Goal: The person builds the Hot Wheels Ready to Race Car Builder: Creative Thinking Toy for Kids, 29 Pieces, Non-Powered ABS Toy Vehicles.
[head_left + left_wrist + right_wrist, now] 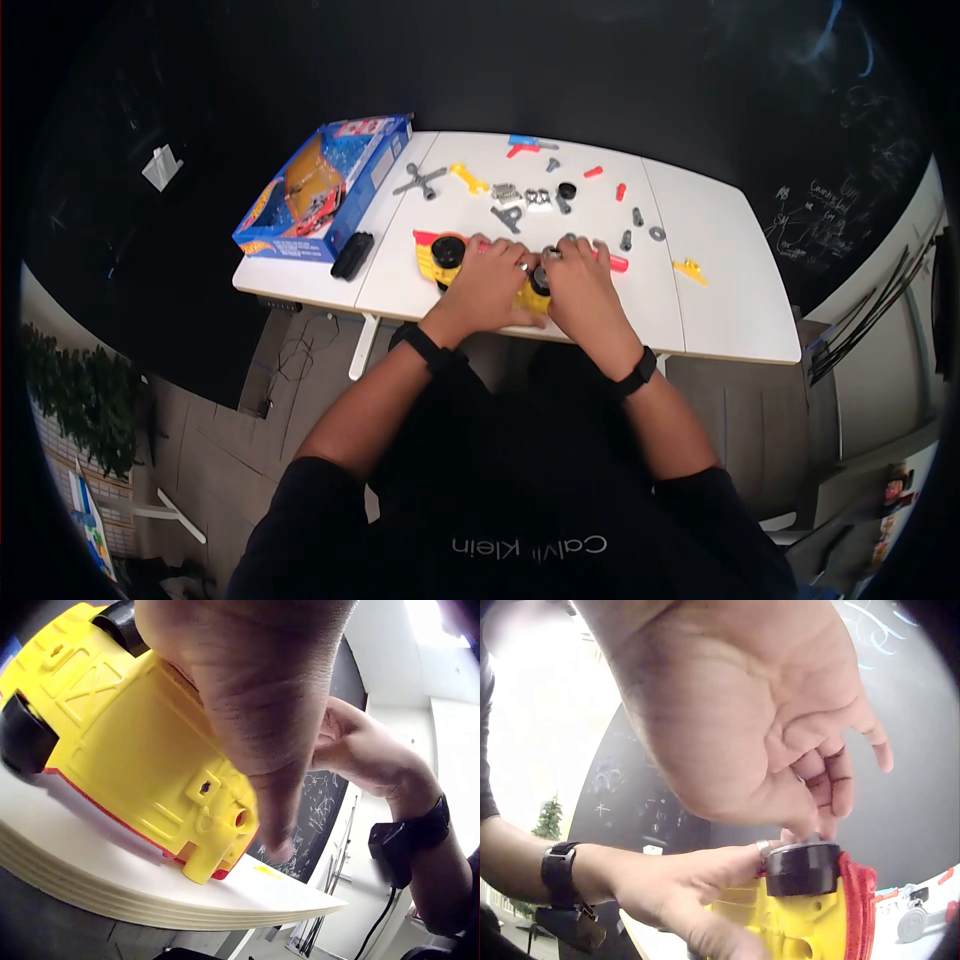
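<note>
A toy car (428,268) with a yellow underside, red body edge and black wheels lies on its side near the table's front edge. My left hand (490,285) grips it across the underside, thumb spread along the yellow base (127,750) in the left wrist view. On the car's right part sits a black wheel (802,871) with a grey rim, facing up in the right wrist view. Above it, my right hand (588,300) pinches a small grey piece (810,838) at the hub, mostly hidden by the fingertips. Beyond the right hand lies a red bar (618,264).
A blue toy box (345,215) stands at the left, with a black case (352,257) beside it. Behind the car lie a grey cross wrench (420,181), a yellow wrench (468,179), a loose wheel (567,190) and several bolts. A yellow part (690,270) lies right.
</note>
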### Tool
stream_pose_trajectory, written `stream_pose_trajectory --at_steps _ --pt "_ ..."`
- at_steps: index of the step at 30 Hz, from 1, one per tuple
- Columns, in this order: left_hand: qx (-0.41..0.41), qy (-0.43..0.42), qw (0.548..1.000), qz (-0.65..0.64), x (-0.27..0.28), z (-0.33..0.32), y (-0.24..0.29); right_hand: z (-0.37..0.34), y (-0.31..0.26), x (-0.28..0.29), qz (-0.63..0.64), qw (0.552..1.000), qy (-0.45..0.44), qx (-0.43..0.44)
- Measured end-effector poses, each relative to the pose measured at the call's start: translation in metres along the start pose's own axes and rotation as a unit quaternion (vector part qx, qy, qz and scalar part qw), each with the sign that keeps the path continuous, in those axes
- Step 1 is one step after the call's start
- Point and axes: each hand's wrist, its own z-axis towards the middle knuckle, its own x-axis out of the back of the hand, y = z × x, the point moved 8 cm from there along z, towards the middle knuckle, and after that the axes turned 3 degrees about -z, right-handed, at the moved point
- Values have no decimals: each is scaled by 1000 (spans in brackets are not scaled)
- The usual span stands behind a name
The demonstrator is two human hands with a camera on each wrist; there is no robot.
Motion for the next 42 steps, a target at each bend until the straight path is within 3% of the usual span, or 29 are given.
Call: stream_pose_trajectory --at_steps 3,4,6,8,10,11,12,13,14,16,17,18,20,21,23,25,27,28,30,32,34,36,38,42 --pt "-16 -22 999 33 -11 5 -7 -9 34 -9 218 975 26 -21" --pt "-21 -20 999 25 -11 0 -8 -16 36 -9 225 974 26 -15" --pt "-14 -9 1000 24 -8 -2 -15 -28 60 -7 226 968 44 -102" --pt "-5 -3 1000 -3 -2 8 -12 -40 75 -10 248 962 48 -101" --pt "1 68 998 6 23 13 -15 -47 79 -35 370 910 -46 -180" --pt "35 102 991 -73 44 13 -23 -47 81 -41 397 896 -67 -187" --pt "66 131 977 -157 60 13 -26 -53 78 -45 400 892 -72 -196" --pt "65 204 956 -200 80 11 -24 -47 72 -35 410 899 -23 -153" --pt "90 222 942 -235 88 13 -27 -42 66 -24 417 902 28 -110" --pt "126 224 894 -368 103 9 -22 -37 60 -21 384 914 42 -124" --pt "133 226 869 -420 99 5 -28 -32 58 -23 431 893 50 -115" --pt "126 237 813 -517 90 1 -32 -27 59 -23 476 871 59 -104" --pt "146 266 749 -589 78 -12 -39 -24 57 -14 487 867 72 -74" --pt "142 265 750 -589 73 -16 -42 -24 59 -14 485 869 60 -76" --pt "156 321 679 -642 62 -32 -61 -24 61 -10 486 869 47 -81" --pt "172 301 688 -637 47 -43 -75 -23 65 2 350 932 54 -79" --pt "178 272 730 -602 27 -51 -88 -22 67 6 302 949 74 -52" --pt "179 272 729 -602 20 -51 -93 -20 66 11 254 962 97 -23" --pt "200 146 762 -598 -9 -53 -88 -22 66 8 253 965 66 -24" --pt "224 145 768 -583 -24 -58 -91 -16 65 -2 185 983 8 -2" --pt "240 142 812 -513 -28 -58 -92 -16 64 -11 186 982 -14 0" --pt "248 153 772 -565 -46 -60 -97 -14 60 -12 139 990 -35 6" --pt "230 159 775 -567 -58 -61 -98 -11 57 -16 128 990 -60 19" --pt "254 121 729 -624 -69 -67 -100 -3 50 -18 108 982 -153 19"
